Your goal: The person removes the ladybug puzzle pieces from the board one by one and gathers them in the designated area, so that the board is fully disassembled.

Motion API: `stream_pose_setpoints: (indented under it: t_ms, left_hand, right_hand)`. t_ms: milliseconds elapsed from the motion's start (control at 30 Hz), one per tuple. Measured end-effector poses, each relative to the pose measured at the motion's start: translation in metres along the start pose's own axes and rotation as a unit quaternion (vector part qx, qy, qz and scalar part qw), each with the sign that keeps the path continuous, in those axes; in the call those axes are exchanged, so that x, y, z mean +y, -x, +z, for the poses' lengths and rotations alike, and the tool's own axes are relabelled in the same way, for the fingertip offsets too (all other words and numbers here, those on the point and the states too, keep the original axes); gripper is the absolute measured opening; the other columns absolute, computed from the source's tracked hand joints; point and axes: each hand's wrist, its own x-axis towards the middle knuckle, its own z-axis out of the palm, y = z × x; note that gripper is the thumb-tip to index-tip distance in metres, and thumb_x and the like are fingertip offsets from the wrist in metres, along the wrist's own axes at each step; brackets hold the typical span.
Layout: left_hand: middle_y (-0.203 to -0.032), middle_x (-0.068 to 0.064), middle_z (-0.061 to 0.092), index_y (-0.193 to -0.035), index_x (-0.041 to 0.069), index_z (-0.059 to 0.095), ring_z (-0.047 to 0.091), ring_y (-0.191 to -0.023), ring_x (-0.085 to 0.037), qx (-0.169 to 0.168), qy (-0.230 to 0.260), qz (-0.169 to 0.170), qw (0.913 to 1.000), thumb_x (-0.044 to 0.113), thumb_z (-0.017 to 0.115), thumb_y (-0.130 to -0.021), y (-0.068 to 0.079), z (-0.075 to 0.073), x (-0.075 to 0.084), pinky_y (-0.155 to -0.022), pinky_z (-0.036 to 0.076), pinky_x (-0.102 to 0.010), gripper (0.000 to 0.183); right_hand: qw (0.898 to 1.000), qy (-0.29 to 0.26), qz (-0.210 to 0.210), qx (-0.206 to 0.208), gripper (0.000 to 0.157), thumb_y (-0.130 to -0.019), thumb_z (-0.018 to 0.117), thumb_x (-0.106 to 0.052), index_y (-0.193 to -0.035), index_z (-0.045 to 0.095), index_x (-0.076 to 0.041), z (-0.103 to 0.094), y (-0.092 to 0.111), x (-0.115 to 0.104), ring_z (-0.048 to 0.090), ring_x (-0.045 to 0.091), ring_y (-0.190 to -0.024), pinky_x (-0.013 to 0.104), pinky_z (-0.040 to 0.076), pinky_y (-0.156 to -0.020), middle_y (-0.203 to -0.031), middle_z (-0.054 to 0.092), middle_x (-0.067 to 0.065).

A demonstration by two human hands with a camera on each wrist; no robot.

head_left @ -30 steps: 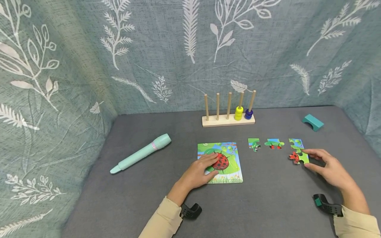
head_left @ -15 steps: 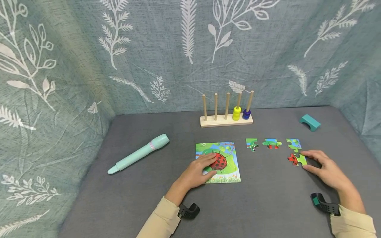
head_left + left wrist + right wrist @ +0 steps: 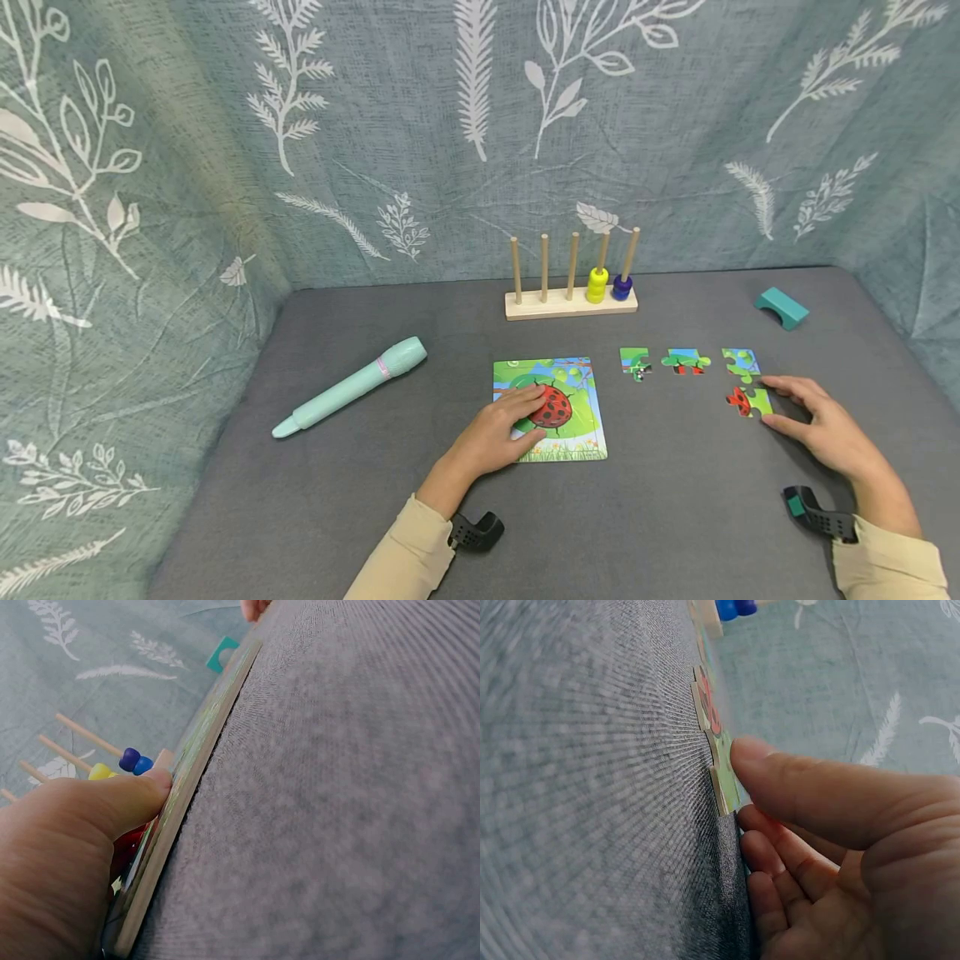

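Right-hand grip (image 3: pixel 832 429) is flanking the red-and-green puzzle piece (image 3: pixel 759 401), thumb and finger apart; can't tell if pinching. Piece is lying on the table (image 3: pixel 660 517), just nearer than the corner piece (image 3: pixel 743 362). Left hand (image 3: pixel 491 432) is resting on the ladybug puzzle (image 3: pixel 577 437), fingers relaxed. Peg stand (image 3: pixel 572 308) is standing behind; teal block (image 3: pixel 784 308) is sitting far right, mint pen-shaped object (image 3: pixel 348 392) lying left.

One square, pale-edged puzzle board (image 3: pixel 581 429), ladybird design, lying flat. To its right, a row of three loose pieces: green-blue corner piece (image 3: pixel 634 363), red-marked middle piece (image 3: pixel 685 359), blue-green end piece (image 3: pixel 741 363). One red-and-green piece (image 3: pixel 756 402) lies flat just in front of the last.
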Motion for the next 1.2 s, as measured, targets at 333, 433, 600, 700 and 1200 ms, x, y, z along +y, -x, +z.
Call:
stream_pose_setpoints:
  t_ms: [333, 433, 600, 700, 1200]
  left_hand:
    - [-0.144, -0.009, 0.048, -0.136, 0.004, 0.052, 0.042, -0.135, -0.023, -0.004, -0.003, -0.004, 1.0, 0.026, 0.065, -0.09, 0.0, 0.002, -0.002, -0.117, 0.031, -0.035, 0.052]
    - [-0.144, -0.009, 0.048, -0.136, 0.004, 0.053, 0.042, -0.135, -0.023, -0.002, -0.002, -0.004, 1.0, 0.026, 0.065, -0.09, 0.0, 0.003, -0.002, -0.117, 0.031, -0.035, 0.052]
    - [-0.144, -0.009, 0.048, -0.135, 0.004, 0.053, 0.042, -0.135, -0.023, 0.002, 0.002, -0.005, 1.0, 0.026, 0.066, -0.09, 0.001, 0.004, -0.003, -0.117, 0.032, -0.035, 0.052]
    - [-0.143, -0.009, 0.048, -0.133, 0.004, 0.055, 0.042, -0.135, -0.023, 0.005, 0.005, -0.005, 1.0, 0.026, 0.067, -0.089, 0.001, 0.004, -0.003, -0.116, 0.032, -0.034, 0.051]
    - [-0.14, -0.008, 0.051, -0.129, 0.003, 0.059, 0.046, -0.132, -0.022, 0.03, 0.012, 0.006, 0.9995, 0.025, 0.069, -0.087, 0.002, 0.005, -0.005, -0.116, 0.032, -0.032, 0.049]
  right_hand:
    - [0.999, -0.031, -0.017, 0.037, 0.055, -0.089, 0.067, -0.018, -0.134, 0.046, 0.005, 0.004, 0.001, -0.001, 0.029, -0.025, -0.1, -0.009, 0.022, -0.08, -0.115, 0.036, -0.032]
    - [0.999, -0.037, -0.004, 0.034, 0.06, -0.089, 0.068, -0.022, -0.138, 0.043, 0.002, 0.004, 0.001, -0.003, 0.027, -0.027, -0.1, -0.007, 0.023, -0.081, -0.113, 0.031, -0.041]
    - [0.998, -0.053, -0.01, 0.025, 0.061, -0.089, 0.068, -0.021, -0.14, 0.041, -0.001, 0.005, -0.002, -0.012, 0.028, -0.028, -0.103, -0.007, 0.026, -0.082, -0.116, 0.035, -0.037]
    - [0.997, -0.074, -0.034, 0.015, 0.059, -0.089, 0.068, -0.017, -0.139, 0.041, 0.001, 0.008, -0.005, -0.022, 0.032, -0.027, -0.108, -0.008, 0.028, -0.085, -0.119, 0.037, -0.034]
    - [0.982, -0.133, -0.116, -0.061, 0.057, -0.087, 0.068, -0.01, -0.137, 0.043, 0.003, 0.046, -0.027, -0.079, 0.039, -0.02, -0.115, -0.002, 0.033, -0.095, -0.135, 0.047, 0.026]
